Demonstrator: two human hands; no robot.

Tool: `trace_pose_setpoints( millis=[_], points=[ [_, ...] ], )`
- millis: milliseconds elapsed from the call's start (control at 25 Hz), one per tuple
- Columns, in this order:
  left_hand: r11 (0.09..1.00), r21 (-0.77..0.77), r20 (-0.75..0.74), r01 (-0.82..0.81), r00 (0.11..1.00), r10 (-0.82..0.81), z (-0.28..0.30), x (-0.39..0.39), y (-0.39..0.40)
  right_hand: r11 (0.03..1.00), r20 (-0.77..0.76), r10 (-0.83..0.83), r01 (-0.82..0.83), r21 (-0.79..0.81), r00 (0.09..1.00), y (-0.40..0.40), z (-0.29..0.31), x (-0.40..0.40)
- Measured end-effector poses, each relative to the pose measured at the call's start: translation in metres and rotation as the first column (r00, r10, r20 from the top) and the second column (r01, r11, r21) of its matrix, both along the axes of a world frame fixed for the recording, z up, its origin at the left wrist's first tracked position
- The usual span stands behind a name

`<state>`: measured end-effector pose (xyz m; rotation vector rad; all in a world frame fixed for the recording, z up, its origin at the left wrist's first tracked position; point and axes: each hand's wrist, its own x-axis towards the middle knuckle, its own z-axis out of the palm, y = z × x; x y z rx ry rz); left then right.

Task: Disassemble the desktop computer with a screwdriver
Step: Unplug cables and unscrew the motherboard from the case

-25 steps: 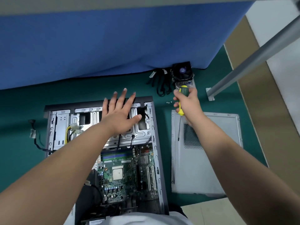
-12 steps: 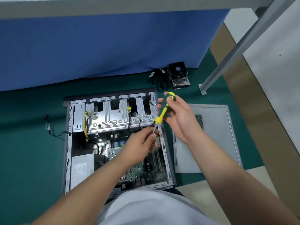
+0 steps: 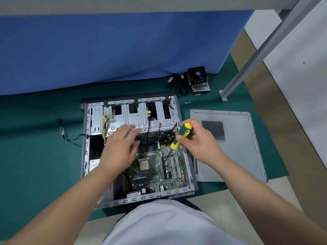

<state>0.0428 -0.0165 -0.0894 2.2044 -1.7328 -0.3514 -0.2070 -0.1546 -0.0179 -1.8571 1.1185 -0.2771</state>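
Meanwhile, the right hand (image 3: pixel 200 144) is gripping the screwdriver (image 3: pixel 180 136) over the computer case (image 3: pixel 187 156); the left hand (image 3: pixel 120 147) is hovering with fingers relaxed.

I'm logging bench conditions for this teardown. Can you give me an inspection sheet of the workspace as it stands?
Surface: green mat on a pale floor.
Job's things: open computer case, motherboard exposed; screwdriver.
Clutter: removed side panel, cooler fan, loose screws.
Grippers: left hand open over the drive cage; right hand grips the screwdriver.
Cables: black bundle beside the fan; a lead trails left of the case.
Surroundings: blue cloth, metal leg.
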Motion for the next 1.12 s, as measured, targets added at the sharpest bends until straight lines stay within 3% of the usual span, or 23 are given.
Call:
trace_pose_setpoints(
  millis=[160, 440, 1120],
  points=[
    [0.984, 0.158, 0.166, -0.088, 0.984, 0.062, -0.024, 0.024, 0.033, 0.991, -0.069, 0.124, -0.127, -0.044, 0.99, 0.028, -0.017, -0.019],
    [0.98, 0.129, 0.213, -0.154, 0.969, 0.125, -0.036, 0.02, 0.041, 0.923, -0.281, 0.261, -0.324, -0.208, 0.924, 0.059, -0.058, -0.042],
    [0.984, 0.081, 0.18, -0.157, 0.973, 0.141, -0.04, 0.021, 0.041, 0.929, -0.237, 0.198, -0.259, -0.264, 0.951, 0.06, -0.069, -0.039]
  ],
)
